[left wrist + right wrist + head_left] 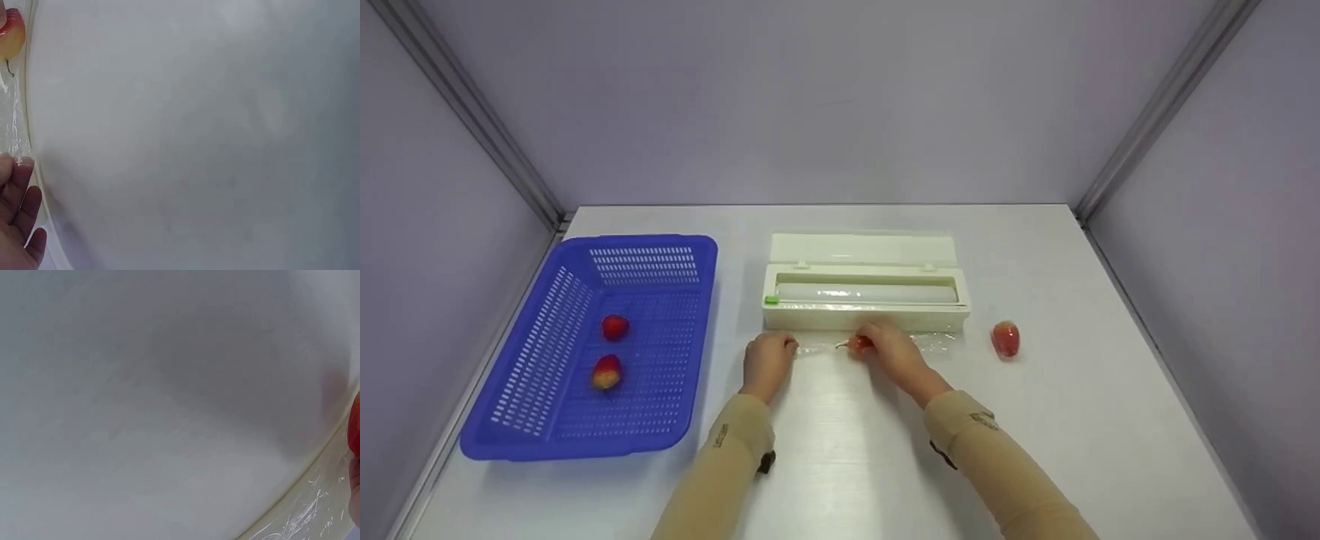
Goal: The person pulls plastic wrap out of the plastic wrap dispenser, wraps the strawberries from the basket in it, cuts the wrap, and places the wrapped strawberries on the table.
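Note:
Near the front wall of the white cling film dispenser (866, 320), my left hand (767, 365) pinches the end of a clear strip of cling film (815, 349) between thumb and fingertip. The left wrist view shows that pinch, the other fingers of the left hand (19, 219) loosely bent. A red-and-yellow fruit (12, 36) with a thin stem lies over the film. My right hand (891, 351) grips this fruit (856, 345) from the right, hiding part of it. At the right wrist view's edge, fingers (355, 492) touch the fruit's red side.
On the left stands a blue plastic basket (701, 337) with two fruits, one red (615, 327) and one red-and-yellow (606, 372). A shiny red fruit (1006, 340) lies right of the dispenser. The dispenser's lid (862, 248) is up, showing the film roll (866, 293). Panels enclose the table.

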### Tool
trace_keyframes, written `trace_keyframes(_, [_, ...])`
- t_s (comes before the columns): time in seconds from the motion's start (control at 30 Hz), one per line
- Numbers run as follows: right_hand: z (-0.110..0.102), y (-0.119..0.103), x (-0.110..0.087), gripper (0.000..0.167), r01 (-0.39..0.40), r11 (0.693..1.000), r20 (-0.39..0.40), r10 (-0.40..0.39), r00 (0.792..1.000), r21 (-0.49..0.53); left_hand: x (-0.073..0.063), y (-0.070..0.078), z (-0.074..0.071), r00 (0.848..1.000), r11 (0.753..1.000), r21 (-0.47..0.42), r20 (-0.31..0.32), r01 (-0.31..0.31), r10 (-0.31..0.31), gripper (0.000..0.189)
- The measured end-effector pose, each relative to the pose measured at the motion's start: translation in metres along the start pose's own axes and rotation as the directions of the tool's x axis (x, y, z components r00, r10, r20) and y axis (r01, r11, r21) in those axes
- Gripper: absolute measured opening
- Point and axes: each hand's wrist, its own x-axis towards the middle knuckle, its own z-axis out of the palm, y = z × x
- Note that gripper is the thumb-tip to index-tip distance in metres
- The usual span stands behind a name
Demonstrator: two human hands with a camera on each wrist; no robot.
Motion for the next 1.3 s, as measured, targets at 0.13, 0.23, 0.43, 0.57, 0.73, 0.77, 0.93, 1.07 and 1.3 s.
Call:
trace_keyframes(0.13, [0.004,-0.001,0.006,0.027,-0.186,0.959,0.01,0.188,0.982,0.215,0.004,0.0,0.002,0.994,0.997,0.002,-0.08,0.081,-0.081,0.012])
trace_keyframes(0.23, [0.005,-0.003,0.009,0.026,-0.162,0.974,-0.01,0.165,0.986,0.159,0.007,0.0,-0.002,0.981,0.991,0.009,-0.14,0.133,-0.131,0.015])
trace_keyframes(0.43, [0.005,-0.003,0.007,0.02,-0.078,0.997,-0.067,0.077,0.995,-0.021,0.019,-0.007,-0.011,0.952,0.94,-0.298,-0.203,0.163,-0.229,0.041])
trace_keyframes(0.57, [0.009,0.0,0.006,0.016,-0.185,0.982,-0.096,0.187,0.978,0.028,0.03,-0.011,-0.017,0.969,0.858,-0.493,-0.107,0.142,-0.222,0.078])
trace_keyframes(0.73, [0.014,0.003,0.0,0.012,0.051,0.97,-0.091,-0.074,0.993,-0.237,0.041,-0.015,-0.023,0.982,0.844,-0.504,0.046,0.182,-0.185,0.084])
trace_keyframes(0.77, [0.015,0.003,-0.002,0.011,0.143,0.919,-0.092,-0.189,0.978,-0.369,0.042,-0.016,-0.024,0.981,0.848,-0.496,0.062,0.189,-0.182,0.083])
trace_keyframes(0.93, [0.014,0.0,-0.006,0.01,0.257,0.646,-0.115,-0.474,0.873,-0.719,0.047,-0.018,-0.024,0.979,0.861,-0.466,0.096,0.202,-0.178,0.079])
trace_keyframes(1.07, [0.009,-0.01,-0.002,0.013,0.198,0.711,-0.165,-0.407,0.898,-0.675,0.049,-0.017,-0.023,0.984,0.861,-0.475,0.088,0.179,-0.156,0.079])
trace_keyframes(1.3, [0.012,-0.058,0.017,0.024,0.25,0.828,-0.054,-0.319,0.946,-0.502,0.046,-0.019,-0.018,0.987,0.874,-0.458,0.067,0.16,-0.145,0.079])
